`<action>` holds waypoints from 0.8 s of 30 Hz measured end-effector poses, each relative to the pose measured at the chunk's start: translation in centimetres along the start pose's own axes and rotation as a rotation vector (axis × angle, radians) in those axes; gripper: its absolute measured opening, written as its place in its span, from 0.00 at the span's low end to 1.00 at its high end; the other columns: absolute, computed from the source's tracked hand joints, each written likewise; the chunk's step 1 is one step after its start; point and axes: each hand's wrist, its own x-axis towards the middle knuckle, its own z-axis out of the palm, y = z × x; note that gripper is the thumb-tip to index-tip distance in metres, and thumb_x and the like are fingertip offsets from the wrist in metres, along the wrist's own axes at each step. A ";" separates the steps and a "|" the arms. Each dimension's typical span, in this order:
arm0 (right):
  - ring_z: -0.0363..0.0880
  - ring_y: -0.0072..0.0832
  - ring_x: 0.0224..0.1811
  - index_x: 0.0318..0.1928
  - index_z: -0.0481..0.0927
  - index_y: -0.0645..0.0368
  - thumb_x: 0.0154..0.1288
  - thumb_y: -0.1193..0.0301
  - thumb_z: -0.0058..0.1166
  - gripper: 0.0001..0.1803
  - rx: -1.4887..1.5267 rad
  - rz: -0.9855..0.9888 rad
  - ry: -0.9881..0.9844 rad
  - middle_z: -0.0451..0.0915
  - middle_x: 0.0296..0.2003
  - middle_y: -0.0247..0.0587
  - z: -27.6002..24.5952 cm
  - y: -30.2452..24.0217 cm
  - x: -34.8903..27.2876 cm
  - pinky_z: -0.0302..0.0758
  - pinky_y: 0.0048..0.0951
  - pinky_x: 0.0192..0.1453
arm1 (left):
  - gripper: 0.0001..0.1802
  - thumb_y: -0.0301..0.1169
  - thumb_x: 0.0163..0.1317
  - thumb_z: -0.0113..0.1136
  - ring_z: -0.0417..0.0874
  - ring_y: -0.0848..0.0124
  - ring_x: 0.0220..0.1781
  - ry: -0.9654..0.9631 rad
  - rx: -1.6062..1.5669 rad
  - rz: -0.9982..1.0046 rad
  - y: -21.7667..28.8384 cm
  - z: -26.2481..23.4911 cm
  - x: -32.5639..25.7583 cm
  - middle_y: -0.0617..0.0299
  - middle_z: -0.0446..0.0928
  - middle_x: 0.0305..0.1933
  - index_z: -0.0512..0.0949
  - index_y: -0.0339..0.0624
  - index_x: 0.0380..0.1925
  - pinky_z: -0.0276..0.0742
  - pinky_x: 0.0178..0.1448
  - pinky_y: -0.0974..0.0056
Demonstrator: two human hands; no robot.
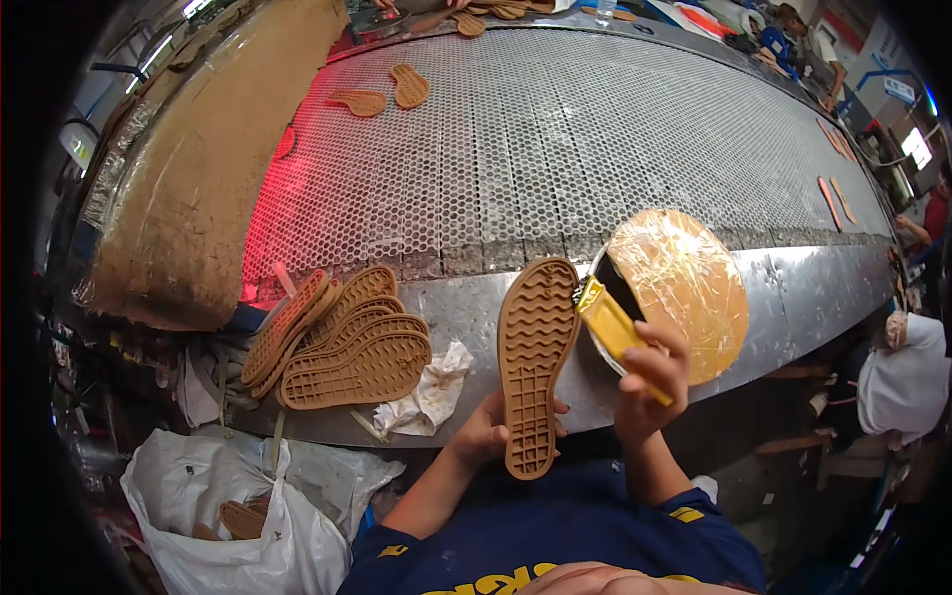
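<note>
At the desk's (466,307) near metal edge, left hand (486,431) w/ fingers clamped on a tan rubber shoe sole (535,362), tread up, toe over the edge. Right hand (650,382), fingers pinched on a yellow-handled brush (615,332), tip at sole's rim beside a film-wrapped round tin (684,293). Stacked tan soles (342,347) lie left; perforated belt (555,139) beyond mostly open. Brush bristles hard to make out.
</note>
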 end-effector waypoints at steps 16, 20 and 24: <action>0.81 0.35 0.45 0.43 0.82 0.63 0.53 0.67 0.68 0.18 -0.038 -0.037 -0.221 0.72 0.49 0.49 2.3 -0.6 0.4 0.80 0.29 0.49 | 0.50 0.42 0.50 0.72 0.76 0.52 0.58 -0.018 0.122 -0.050 0.1 0.3 -0.4 0.45 0.67 0.62 0.55 0.37 0.67 0.75 0.60 0.50; 0.80 0.38 0.45 0.41 0.80 0.63 0.54 0.68 0.67 0.17 0.030 -0.006 -0.323 0.76 0.47 0.51 1.5 -1.0 1.0 0.78 0.32 0.49 | 0.50 0.43 0.50 0.72 0.76 0.52 0.59 -0.027 0.084 -0.046 -0.1 0.1 -0.6 0.44 0.67 0.63 0.54 0.38 0.67 0.76 0.58 0.49; 0.79 0.41 0.46 0.41 0.78 0.64 0.57 0.70 0.63 0.14 0.182 0.085 -0.417 0.78 0.44 0.53 0.9 -1.5 1.2 0.76 0.34 0.49 | 0.51 0.46 0.50 0.72 0.76 0.52 0.58 0.003 0.035 -0.045 0.4 0.6 -0.4 0.45 0.67 0.63 0.54 0.39 0.68 0.78 0.56 0.49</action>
